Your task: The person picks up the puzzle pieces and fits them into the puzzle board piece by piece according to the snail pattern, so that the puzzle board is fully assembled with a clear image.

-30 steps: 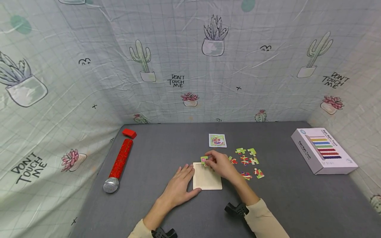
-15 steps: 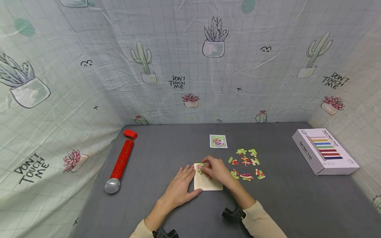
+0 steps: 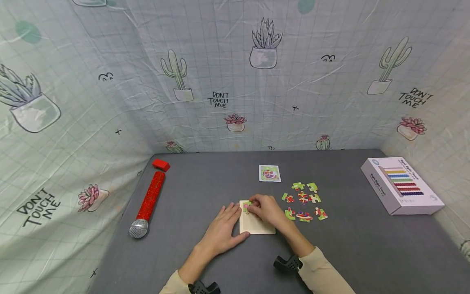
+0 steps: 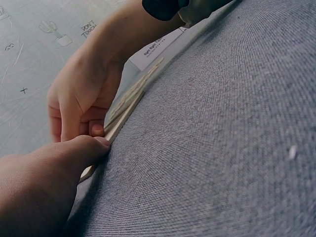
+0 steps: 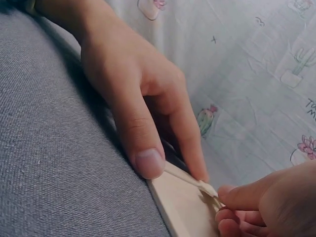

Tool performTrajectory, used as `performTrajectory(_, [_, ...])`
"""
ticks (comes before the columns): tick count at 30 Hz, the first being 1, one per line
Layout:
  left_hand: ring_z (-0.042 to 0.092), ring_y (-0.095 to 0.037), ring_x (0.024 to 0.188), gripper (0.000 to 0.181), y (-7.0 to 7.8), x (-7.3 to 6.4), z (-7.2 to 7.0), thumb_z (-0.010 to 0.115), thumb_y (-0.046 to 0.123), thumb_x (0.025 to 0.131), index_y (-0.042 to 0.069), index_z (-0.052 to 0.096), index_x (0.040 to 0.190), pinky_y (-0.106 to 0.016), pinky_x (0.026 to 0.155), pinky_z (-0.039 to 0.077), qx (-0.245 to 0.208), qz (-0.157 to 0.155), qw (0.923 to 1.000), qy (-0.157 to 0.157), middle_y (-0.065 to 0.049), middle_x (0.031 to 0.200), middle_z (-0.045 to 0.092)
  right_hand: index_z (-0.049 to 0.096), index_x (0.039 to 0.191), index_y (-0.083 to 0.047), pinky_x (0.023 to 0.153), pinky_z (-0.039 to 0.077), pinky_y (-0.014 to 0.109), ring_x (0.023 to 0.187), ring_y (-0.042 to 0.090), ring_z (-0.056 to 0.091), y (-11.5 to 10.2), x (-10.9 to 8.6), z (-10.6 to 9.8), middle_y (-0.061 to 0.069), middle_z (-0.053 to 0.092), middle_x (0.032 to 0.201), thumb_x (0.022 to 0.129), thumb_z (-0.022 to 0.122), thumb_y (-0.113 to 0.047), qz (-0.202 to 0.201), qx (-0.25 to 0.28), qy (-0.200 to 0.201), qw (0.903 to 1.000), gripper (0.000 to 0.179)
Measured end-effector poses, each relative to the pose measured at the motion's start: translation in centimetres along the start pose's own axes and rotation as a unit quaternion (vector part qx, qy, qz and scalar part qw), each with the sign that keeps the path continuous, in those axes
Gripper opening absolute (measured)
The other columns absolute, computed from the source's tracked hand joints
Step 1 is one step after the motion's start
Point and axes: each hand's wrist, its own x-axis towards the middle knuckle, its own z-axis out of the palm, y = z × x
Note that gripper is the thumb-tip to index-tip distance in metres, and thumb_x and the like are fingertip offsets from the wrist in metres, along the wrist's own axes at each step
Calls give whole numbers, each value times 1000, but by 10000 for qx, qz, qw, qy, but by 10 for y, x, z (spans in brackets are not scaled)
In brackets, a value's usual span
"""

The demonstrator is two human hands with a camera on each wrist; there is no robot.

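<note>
A shallow wooden puzzle tray [image 3: 260, 226] lies on the grey table in front of me. My left hand [image 3: 221, 229] rests along its left side, fingers extended at the edge and thumb at the near left corner. Over the tray's far left corner, my right hand [image 3: 267, 210] pinches a green and pink puzzle piece [image 3: 245, 206] between thumb and fingers. Seen from the right wrist, the piece sits low at the tray's rim, partly hidden by the right hand [image 5: 276, 202]. Several loose puzzle pieces [image 3: 303, 197] lie to the right of the tray.
Beyond the tray lies a small picture card [image 3: 269, 173]. A red glittery microphone [image 3: 149, 200] and a red block [image 3: 160, 165] are at the left. A white box [image 3: 402, 185] stands at the right. A printed cloth [image 3: 235, 81] hangs around the table.
The right hand has carried the puzzle piece left and slightly nearer, from the tray's far edge to its far left corner. The left hand has stayed in place.
</note>
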Motion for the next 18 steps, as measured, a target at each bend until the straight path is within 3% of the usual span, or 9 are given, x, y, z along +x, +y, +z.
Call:
performTrajectory(10, [39, -27, 148, 81, 0, 0, 0, 60, 62, 92, 4, 50, 147, -47, 123, 32, 1, -19, 10000, 5, -10, 157, 44, 70, 113, 5, 46, 40, 17, 52, 3, 51, 0, 0, -3, 0, 66, 74, 87, 76, -10, -237, -182, -157, 9994, 30])
performTrajectory(18, [40, -28, 147, 81, 0, 1, -1, 59, 62, 91, 4, 50, 147, -47, 123, 33, 49, 16, 10000, 29, -10, 157, 45, 73, 108, 5, 51, 40, 16, 62, 5, 50, 2, 1, 1, 0, 63, 74, 87, 76, -9, -385, -499, -8, 9980, 25])
